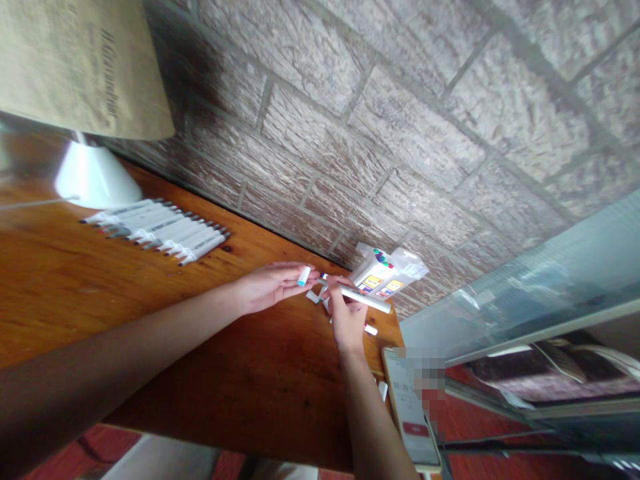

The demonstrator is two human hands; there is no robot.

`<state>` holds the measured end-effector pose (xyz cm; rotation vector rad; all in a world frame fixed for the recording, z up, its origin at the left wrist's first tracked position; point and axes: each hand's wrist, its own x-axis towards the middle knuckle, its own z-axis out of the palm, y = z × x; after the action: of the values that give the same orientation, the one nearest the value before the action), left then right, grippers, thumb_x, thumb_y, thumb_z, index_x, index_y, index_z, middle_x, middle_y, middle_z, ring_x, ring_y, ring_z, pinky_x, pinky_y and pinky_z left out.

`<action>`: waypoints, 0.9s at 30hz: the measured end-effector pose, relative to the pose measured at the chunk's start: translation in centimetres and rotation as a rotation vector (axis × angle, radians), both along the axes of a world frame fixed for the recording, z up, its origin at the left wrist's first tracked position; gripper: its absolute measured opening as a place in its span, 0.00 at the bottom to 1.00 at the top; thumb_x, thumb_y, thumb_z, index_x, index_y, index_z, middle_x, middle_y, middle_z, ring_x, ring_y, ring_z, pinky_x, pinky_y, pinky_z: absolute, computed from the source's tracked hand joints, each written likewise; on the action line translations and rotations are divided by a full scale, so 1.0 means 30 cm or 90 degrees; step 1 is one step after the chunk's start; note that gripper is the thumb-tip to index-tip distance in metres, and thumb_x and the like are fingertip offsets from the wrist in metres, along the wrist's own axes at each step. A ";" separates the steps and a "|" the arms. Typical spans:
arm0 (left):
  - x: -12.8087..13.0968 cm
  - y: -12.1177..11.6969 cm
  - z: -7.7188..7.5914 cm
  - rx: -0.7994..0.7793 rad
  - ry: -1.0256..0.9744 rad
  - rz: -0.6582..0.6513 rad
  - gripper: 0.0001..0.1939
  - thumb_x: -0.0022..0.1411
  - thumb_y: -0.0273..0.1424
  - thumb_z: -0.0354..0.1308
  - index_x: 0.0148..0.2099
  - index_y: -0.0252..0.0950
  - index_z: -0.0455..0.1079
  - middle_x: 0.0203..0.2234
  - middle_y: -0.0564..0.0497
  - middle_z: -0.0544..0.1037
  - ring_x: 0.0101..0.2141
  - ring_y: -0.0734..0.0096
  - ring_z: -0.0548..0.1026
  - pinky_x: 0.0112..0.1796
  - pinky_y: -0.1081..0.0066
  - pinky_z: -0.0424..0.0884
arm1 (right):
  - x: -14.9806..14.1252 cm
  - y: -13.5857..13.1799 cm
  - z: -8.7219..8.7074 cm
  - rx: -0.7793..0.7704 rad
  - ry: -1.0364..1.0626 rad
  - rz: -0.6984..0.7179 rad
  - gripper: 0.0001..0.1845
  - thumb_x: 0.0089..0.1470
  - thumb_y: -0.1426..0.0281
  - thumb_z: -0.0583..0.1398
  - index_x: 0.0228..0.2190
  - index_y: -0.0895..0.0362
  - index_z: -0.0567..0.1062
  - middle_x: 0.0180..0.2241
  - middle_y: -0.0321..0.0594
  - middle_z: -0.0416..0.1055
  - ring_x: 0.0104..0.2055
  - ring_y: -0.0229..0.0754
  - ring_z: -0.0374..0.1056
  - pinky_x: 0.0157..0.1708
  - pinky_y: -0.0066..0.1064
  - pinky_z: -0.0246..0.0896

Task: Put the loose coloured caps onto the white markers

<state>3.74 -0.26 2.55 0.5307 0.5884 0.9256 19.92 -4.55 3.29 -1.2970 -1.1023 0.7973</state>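
My left hand (pixel 274 285) reaches across the wooden table (pixel 150 320) and pinches a small white marker cap with a teal end (pixel 304 275). My right hand (pixel 346 319) grips a white marker (pixel 367 301) that points to the right, its tip end close to the cap. A few loose white caps or markers (pixel 371 329) lie on the table under and beside my right hand. A clear plastic marker package (pixel 387 272) with coloured labels leans against the brick wall just beyond both hands.
A row of several white markers (pixel 160 232) lies at the far left near a white lamp base (pixel 95 177). A brown paper bag (pixel 75 63) hangs above it. A phone (pixel 410 407) lies at the table's right edge, beside a window frame.
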 end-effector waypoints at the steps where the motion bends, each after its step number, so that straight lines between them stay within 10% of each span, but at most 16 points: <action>1: -0.003 0.003 -0.001 0.000 0.003 0.006 0.09 0.67 0.20 0.56 0.41 0.27 0.79 0.42 0.41 0.83 0.45 0.66 0.82 0.56 0.66 0.75 | 0.005 -0.002 0.003 0.011 0.005 -0.003 0.20 0.48 0.57 0.67 0.35 0.61 0.77 0.23 0.33 0.71 0.21 0.30 0.58 0.21 0.24 0.54; 27: -0.008 0.004 -0.008 0.005 0.025 -0.006 0.05 0.64 0.23 0.61 0.41 0.29 0.78 0.42 0.42 0.83 0.43 0.66 0.82 0.50 0.68 0.77 | -0.016 -0.011 0.005 0.003 -0.037 0.061 0.25 0.52 0.51 0.65 0.39 0.60 0.76 0.27 0.37 0.73 0.21 0.30 0.59 0.20 0.24 0.52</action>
<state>3.51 -0.14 2.32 0.5588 0.6170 0.9109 19.44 -4.88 3.43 -1.2781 -1.2186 0.8322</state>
